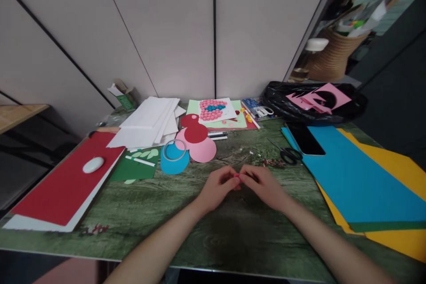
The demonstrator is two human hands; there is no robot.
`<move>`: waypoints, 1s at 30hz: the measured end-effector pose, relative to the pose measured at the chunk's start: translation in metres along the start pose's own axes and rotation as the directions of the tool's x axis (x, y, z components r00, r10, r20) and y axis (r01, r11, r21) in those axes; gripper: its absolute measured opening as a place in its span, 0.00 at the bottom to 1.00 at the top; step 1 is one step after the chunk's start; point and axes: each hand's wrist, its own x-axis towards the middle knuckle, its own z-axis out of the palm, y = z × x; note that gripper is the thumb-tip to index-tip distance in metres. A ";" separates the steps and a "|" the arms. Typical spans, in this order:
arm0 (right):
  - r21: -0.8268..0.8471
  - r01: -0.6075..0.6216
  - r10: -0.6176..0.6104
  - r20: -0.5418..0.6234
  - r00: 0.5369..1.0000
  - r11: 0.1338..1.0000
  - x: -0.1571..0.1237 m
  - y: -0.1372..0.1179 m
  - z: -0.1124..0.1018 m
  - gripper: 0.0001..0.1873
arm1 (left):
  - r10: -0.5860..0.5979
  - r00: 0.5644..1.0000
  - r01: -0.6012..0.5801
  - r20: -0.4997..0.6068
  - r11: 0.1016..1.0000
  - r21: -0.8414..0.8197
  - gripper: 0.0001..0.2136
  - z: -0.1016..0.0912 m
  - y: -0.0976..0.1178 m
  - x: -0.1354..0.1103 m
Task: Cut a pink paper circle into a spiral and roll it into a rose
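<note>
My left hand (218, 186) and my right hand (262, 185) meet over the middle of the green table (159, 204). Their fingertips pinch a tiny pink piece of paper (237, 176) between them. Both hands are closed on it. Just beyond lie small paper scraps (271, 162) and black scissors (289, 154). Farther back a card (214, 110) bears many small pink and blue paper balls.
Red sheet with a white oval object (93, 164) at left. White papers (149, 122), pink and red circles (196, 140), a blue circle with a tape ring (174, 153), and green paper (136, 166) in the middle. Blue and yellow sheets (359, 173), a phone (304, 139) and a black bag (316, 100) at right.
</note>
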 end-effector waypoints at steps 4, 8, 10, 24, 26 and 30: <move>-0.035 0.000 0.001 0.015 1.000 0.999 -0.001 -0.005 0.000 0.12 | -0.001 1.000 0.000 0.012 1.000 0.022 0.07 -0.001 -0.003 0.001; -0.006 -0.002 0.002 0.075 0.997 1.000 0.000 -0.006 -0.003 0.10 | -0.001 0.998 0.001 0.069 1.000 0.001 0.07 -0.002 -0.001 0.001; 0.008 -0.007 0.006 0.087 0.996 1.000 0.000 -0.005 -0.004 0.10 | -0.004 0.995 0.007 0.102 1.000 -0.021 0.07 -0.002 0.001 0.001; -0.039 -0.027 0.028 0.016 0.999 0.999 0.000 0.000 0.000 0.10 | -0.034 0.999 0.035 0.024 0.999 -0.027 0.08 0.002 0.000 0.003; -0.042 -0.029 0.030 0.018 0.999 0.999 0.000 -0.001 0.001 0.11 | -0.026 0.999 0.027 0.022 1.000 -0.006 0.08 0.002 0.000 0.003; -0.032 -0.031 0.032 0.052 0.998 0.999 0.001 -0.002 0.000 0.12 | -0.005 1.000 0.004 0.015 0.997 0.073 0.08 0.001 -0.001 0.002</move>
